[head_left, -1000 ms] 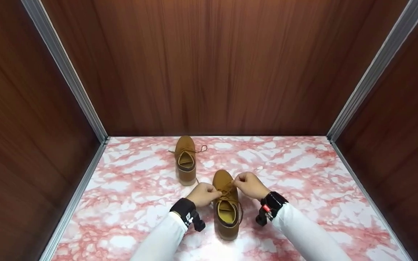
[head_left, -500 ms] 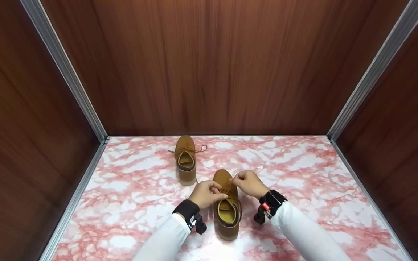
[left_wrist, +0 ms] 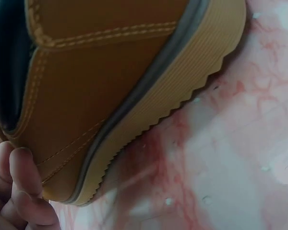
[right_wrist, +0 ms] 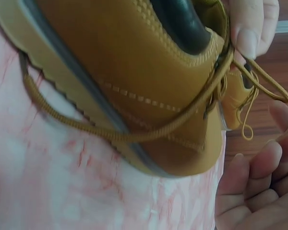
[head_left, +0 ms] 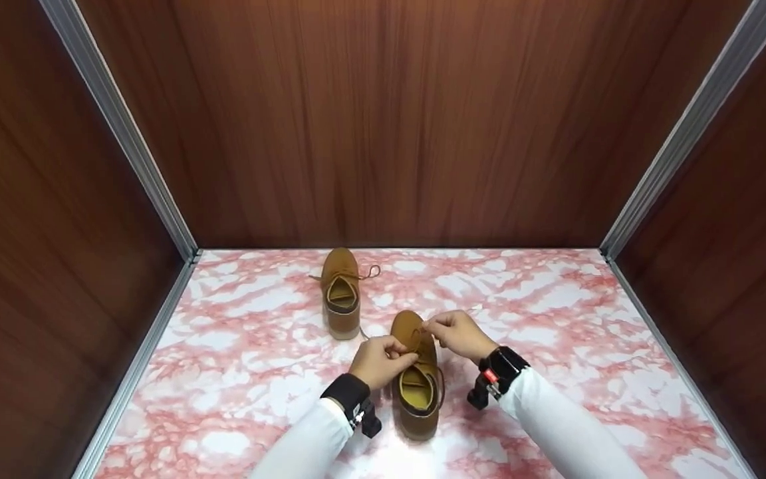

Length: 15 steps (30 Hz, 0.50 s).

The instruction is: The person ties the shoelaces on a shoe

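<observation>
A tan lace-up shoe [head_left: 417,426] stands on the floor, toe pointing away, with both hands over its lacing. My left hand [head_left: 378,362] pinches the shoelace [right_wrist: 230,60] near the shoe's opening, thumb against fingertip. From that pinch, a lace loop runs toward my right hand [head_left: 464,336], whose thumb and forefinger pinch its far end above the toe. The right wrist view shows one long lace end hanging down the shoe's side [right_wrist: 110,91]. Seen from the left wrist, the left fingers [left_wrist: 26,172] lie at the lacing; their tips partly hide the lace.
A matching tan shoe [head_left: 343,322] stands farther back and left, laces spread loose. The surface [head_left: 542,299] is red-and-white marbled. Dark wood panels [head_left: 383,126] with metal corner strips [head_left: 124,126] enclose the back and both sides.
My left hand has shifted slightly right and toward me, its fingers now drawn together on the lace. The right hand has edged slightly up and left. A loop now shows between them.
</observation>
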Available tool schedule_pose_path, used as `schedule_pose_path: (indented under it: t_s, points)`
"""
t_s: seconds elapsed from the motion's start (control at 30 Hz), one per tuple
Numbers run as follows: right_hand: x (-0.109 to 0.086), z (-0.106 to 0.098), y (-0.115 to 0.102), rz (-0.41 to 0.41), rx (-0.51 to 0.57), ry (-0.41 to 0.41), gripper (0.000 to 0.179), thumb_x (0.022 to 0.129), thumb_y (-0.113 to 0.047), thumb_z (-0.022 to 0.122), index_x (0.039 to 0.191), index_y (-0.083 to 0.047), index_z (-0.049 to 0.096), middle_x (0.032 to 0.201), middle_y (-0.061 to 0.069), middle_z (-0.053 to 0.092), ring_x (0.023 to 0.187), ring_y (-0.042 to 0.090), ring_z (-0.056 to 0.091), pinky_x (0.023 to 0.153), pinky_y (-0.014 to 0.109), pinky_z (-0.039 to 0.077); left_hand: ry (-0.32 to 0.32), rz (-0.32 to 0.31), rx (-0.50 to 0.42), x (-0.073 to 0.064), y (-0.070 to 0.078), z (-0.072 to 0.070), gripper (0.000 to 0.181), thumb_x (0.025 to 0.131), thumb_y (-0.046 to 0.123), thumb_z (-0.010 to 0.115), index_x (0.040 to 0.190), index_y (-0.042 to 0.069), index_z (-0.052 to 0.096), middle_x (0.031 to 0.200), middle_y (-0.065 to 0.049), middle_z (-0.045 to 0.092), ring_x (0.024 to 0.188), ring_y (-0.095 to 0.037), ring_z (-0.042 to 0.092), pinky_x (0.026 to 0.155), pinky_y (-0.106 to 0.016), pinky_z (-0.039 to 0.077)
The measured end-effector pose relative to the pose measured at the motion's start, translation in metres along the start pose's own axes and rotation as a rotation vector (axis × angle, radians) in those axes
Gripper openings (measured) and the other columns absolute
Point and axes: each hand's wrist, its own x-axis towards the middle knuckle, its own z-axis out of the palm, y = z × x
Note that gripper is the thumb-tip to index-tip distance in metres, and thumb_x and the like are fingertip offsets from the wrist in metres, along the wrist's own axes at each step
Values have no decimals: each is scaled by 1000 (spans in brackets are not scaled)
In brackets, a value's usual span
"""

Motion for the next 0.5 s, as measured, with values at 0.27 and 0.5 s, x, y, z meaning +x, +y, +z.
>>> schedule_pose_path:
  t_s: [0.27,0.5]
  points:
    - [-5,-10,8,8,-4,8,24,101,-14,60,105,0,79,82,-5,64,67,5,52,61,18,45,9,-1,-28,-2,-2,1,16,89,29,83,87,13,79,78,1,74,66,2,57,62,-17,49]
    - [-17,-7,21,-70,-91,-118,14,97,-12,70,98,0,76,90,8,73,72,5,58,65,18,48,-14,-16,-21,-2,-2,0,16,91,30,80,91,13,79,82,3,73,71,-1,57,67,-19,50]
